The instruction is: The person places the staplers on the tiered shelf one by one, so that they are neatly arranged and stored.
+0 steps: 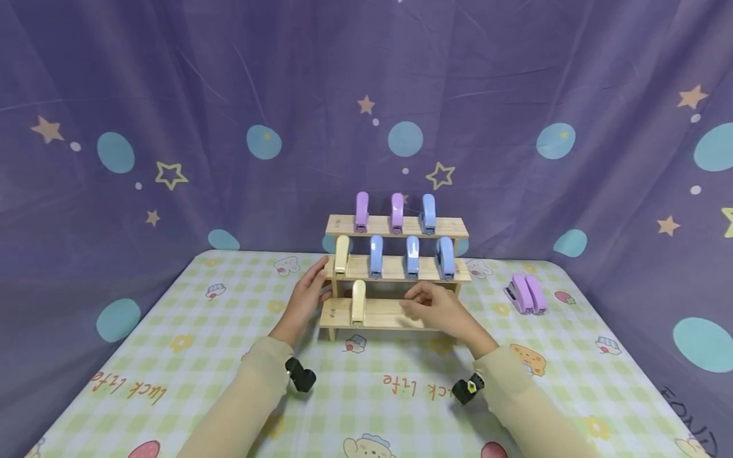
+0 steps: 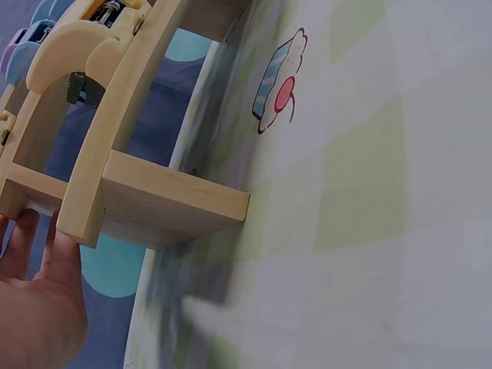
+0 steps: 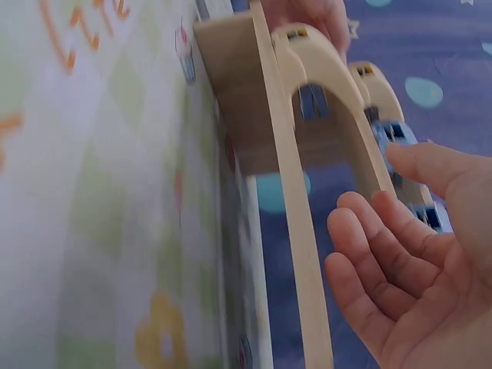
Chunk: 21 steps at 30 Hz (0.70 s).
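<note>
A three-tier wooden rack (image 1: pixel 389 312) holds small staplers. One cream stapler (image 1: pixel 358 303) stands at the left of the bottom tier. The middle tier bears another cream stapler (image 1: pixel 341 256) and three blue ones, with a blue stapler (image 1: pixel 412 257) among them. Two purple staplers and a blue stapler (image 1: pixel 428 214) stand on top. My left hand (image 1: pixel 307 298) touches the rack's left end, its fingertips at the plank edge in the left wrist view. Over the bottom tier, right of the cream stapler, my right hand (image 1: pixel 439 309) has loosely bent fingers and holds nothing.
Two purple staplers (image 1: pixel 527 294) lie side by side on the table at the right of the rack. A green checked cloth (image 1: pixel 217 356) covers the table. Behind it hangs a purple curtain (image 1: pixel 321 76) with stars and dots.
</note>
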Motion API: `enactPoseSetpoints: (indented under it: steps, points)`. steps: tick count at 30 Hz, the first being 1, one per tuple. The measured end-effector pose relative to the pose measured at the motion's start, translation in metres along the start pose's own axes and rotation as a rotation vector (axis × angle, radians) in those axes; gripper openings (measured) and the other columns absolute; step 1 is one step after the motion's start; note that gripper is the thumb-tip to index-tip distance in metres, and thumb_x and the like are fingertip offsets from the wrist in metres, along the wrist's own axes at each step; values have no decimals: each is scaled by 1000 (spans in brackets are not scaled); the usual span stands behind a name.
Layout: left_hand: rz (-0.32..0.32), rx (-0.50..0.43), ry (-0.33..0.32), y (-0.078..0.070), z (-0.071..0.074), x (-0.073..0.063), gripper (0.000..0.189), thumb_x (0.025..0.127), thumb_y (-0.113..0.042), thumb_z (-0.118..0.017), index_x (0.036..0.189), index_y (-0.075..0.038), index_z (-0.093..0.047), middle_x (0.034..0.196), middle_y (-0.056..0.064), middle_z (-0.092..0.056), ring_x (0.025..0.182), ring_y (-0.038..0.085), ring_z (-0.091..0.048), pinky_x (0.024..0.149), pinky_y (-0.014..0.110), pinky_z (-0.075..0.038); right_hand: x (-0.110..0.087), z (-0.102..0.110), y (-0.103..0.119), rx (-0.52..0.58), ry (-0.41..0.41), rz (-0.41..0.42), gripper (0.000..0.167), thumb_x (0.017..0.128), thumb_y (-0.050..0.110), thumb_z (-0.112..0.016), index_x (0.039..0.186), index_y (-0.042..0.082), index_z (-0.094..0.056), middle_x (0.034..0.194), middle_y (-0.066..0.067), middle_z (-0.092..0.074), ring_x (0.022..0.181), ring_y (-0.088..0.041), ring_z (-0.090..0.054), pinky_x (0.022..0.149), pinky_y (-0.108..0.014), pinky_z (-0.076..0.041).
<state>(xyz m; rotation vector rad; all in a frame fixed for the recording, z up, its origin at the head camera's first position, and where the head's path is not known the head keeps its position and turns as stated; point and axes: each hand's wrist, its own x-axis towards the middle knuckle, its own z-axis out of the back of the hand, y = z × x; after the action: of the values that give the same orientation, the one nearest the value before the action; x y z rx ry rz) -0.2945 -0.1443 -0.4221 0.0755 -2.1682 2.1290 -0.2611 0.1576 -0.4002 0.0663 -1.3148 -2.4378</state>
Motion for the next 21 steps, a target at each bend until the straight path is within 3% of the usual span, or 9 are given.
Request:
enactPoseSetpoints:
  steps: [13,18,21]
  points:
    - [-7,-7,7,0,0,0,49,110,-29,-42,157,-19,-35,155,10,-40,133,35,-44,110,49,-42,-30,57,-35,-122,-108,-59,26,96,34,-69,108,11,-66,94,-4,-69,84,-21,-64,70,-34,-54]
    - [6,-6,2,0,0,-1,48,110,-29,-42,157,-20,-36,154,9,-42,132,33,-46,109,46,-43,-41,86,-50,-227,-206,-59,30,98,28,-67,115,4,-65,101,-10,-70,89,-26,-66,73,-37,-56]
    - [10,-8,-2,-1,0,-1,48,110,-29,-43,157,-21,-37,152,8,-44,130,31,-47,109,45,-44,-47,104,-57,-294,-258,-89,37,100,34,-64,121,3,-63,106,-13,-69,94,-28,-66,75,-39,-56]
